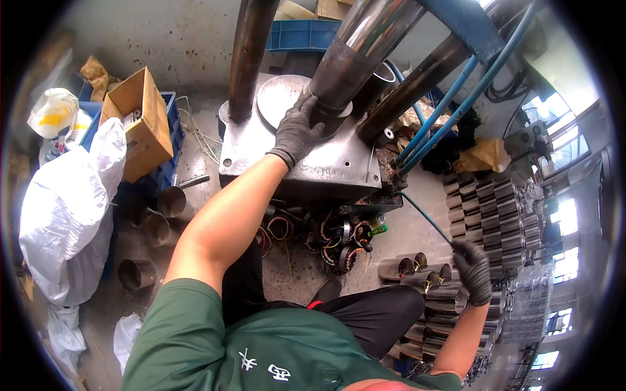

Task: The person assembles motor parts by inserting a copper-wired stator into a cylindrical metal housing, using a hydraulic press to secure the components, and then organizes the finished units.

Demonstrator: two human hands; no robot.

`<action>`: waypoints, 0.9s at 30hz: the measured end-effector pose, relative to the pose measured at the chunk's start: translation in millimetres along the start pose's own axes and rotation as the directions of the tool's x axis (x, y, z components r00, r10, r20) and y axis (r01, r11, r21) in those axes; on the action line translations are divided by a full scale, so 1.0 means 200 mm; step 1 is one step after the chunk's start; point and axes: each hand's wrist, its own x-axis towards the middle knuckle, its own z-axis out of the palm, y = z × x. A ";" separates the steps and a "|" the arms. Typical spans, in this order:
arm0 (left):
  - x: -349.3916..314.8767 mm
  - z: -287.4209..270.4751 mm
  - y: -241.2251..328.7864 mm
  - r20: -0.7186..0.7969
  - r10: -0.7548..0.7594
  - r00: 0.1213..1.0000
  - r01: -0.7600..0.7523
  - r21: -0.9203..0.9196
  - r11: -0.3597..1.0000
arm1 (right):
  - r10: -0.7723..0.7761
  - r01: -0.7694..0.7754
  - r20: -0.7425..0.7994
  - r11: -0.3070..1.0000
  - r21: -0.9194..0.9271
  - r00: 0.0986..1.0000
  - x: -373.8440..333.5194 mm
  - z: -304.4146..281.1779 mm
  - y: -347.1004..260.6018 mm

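Observation:
My left hand (297,133), in a dark grey glove, lies against the lower end of a thick metal cylinder (342,75) on the press. Its fingers are stretched along the side and the thumb stands apart. Under the cylinder is the press's steel bed (261,156), with a round plate (274,98) beside the hand. Out to the right, my gloved right hand (472,272) is closed around the end of a thin blue-green lever rod (425,214). That rod runs up to the press's right side. The cylinder's contact with the bed is partly hidden.
Steel columns (251,58) and blue hoses (450,98) flank the bed. Wound stator parts (339,244) lie below it. Stacked metal sleeves (486,221) line the right. At left are a cardboard box (140,124), white sacks (68,215) and loose tubes (137,274).

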 end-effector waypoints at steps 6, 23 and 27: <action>-0.01 -0.01 0.04 0.019 -0.012 1.000 0.012 0.033 0.999 | -0.462 0.295 -0.464 0.873 -0.389 0.756 0.63 -0.26 -0.04; -0.01 -0.01 0.03 0.026 0.025 0.999 -0.026 0.035 0.999 | 0.052 0.010 0.364 0.986 -0.168 0.930 -0.18 0.15 0.02; 0.00 -0.01 0.02 0.008 0.018 1.000 -0.018 0.025 1.000 | 0.214 -0.212 0.351 0.976 -0.044 0.911 -0.15 0.10 0.03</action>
